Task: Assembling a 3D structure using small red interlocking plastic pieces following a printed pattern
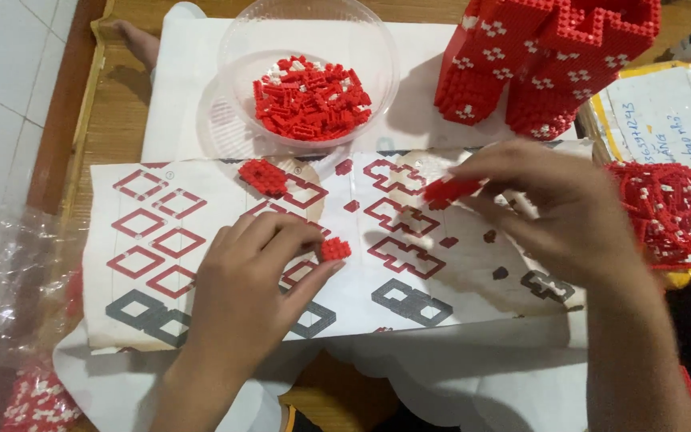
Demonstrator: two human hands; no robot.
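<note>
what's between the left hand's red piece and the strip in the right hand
Nothing visible: only bare instruction sheet lies between the left hand's red piece and the strip held by the right hand.

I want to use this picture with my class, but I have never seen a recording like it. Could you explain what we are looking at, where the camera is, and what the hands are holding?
There is no machine here: these are one person's two bare hands, filmed by a camera worn on their head and looking down at a wooden table.

The left hand has a small red brick piece pinched in its grip. The right hand pinches a longer red brick strip.

Under the hands lies an instruction sheet printed with red and grey diamond shapes. Another small red assembly rests on it. Behind stands a clear plastic bowl of loose red bricks, and beside it a tall built red model with white flecks. A rounded red built part sits at the right edge.
</note>
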